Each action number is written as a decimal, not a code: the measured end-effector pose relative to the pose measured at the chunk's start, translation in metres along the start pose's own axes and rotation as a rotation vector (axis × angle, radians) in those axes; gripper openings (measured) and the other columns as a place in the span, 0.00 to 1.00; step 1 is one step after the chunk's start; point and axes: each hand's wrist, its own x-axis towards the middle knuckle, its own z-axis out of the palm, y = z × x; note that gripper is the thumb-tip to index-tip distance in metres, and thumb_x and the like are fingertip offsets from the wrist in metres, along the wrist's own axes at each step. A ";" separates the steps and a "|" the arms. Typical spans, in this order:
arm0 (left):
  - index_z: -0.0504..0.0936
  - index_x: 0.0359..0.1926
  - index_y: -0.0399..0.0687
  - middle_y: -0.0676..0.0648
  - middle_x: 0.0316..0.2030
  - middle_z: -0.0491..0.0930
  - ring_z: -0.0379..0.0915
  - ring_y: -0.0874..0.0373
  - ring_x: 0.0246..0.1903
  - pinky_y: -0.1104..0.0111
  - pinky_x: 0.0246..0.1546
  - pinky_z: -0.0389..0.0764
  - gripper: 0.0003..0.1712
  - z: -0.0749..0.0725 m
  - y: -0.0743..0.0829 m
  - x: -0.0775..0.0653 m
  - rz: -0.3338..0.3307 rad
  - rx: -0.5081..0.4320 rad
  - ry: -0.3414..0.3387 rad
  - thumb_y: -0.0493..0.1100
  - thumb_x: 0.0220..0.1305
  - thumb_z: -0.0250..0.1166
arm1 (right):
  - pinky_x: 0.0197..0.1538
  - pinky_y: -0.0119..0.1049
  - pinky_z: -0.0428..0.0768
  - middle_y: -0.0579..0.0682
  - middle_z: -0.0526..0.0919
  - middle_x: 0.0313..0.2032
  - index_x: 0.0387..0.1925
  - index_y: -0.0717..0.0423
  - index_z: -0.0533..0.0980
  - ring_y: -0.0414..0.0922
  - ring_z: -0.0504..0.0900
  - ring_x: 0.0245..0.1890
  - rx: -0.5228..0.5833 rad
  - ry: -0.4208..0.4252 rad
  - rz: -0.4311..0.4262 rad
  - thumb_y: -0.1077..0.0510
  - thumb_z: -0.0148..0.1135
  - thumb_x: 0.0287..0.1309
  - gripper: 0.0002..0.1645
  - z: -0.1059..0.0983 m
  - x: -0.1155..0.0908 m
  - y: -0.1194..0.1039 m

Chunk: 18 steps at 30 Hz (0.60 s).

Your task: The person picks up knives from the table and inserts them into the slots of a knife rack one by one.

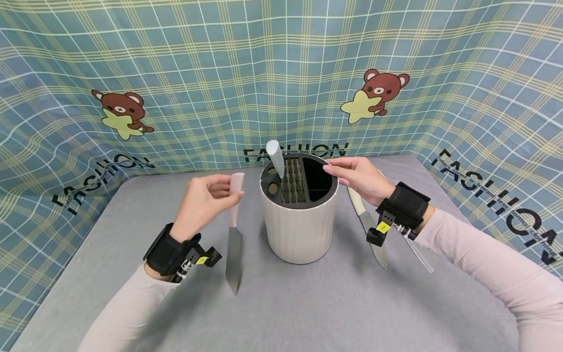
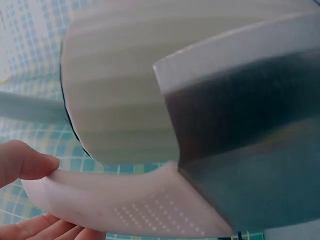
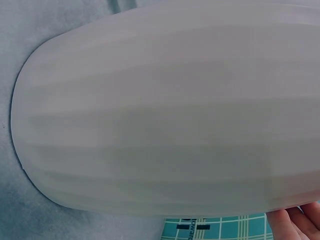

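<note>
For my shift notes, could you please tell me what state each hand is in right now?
Left hand: closed, holding the cleaver by its handle.
Right hand: closed, holding the knife holder at its rim.

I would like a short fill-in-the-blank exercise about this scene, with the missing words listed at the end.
1. The left grip holds the cleaver by its ____.
2. In the head view, the white holder stands ____ the left grip and the right grip.
3. The number of knife handles sticking up from the holder is ____.
4. In the head view, the cream-handled knife lies on the holder's ____ side.

Missing words: handle; between; one; right.
</note>
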 end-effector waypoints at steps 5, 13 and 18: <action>0.79 0.55 0.34 0.36 0.45 0.83 0.83 0.49 0.44 0.72 0.46 0.86 0.23 0.000 0.009 -0.008 0.021 -0.053 -0.047 0.40 0.60 0.70 | 0.75 0.41 0.61 0.62 0.61 0.70 0.69 0.68 0.61 0.52 0.60 0.71 -0.011 -0.003 -0.003 0.54 0.56 0.70 0.34 0.001 -0.001 -0.003; 0.81 0.54 0.35 0.36 0.45 0.84 0.84 0.63 0.40 0.71 0.46 0.86 0.21 -0.001 0.021 -0.015 0.067 -0.132 -0.087 0.37 0.59 0.70 | 0.75 0.41 0.61 0.62 0.63 0.69 0.68 0.68 0.63 0.53 0.62 0.70 -0.018 0.004 -0.004 0.55 0.57 0.69 0.32 0.000 -0.001 -0.005; 0.80 0.54 0.35 0.36 0.45 0.84 0.83 0.65 0.41 0.70 0.47 0.86 0.22 -0.001 0.026 -0.017 0.068 -0.170 -0.093 0.36 0.59 0.70 | 0.75 0.41 0.61 0.62 0.62 0.69 0.69 0.68 0.62 0.53 0.62 0.70 -0.023 0.001 -0.014 0.55 0.57 0.69 0.33 0.000 -0.001 -0.006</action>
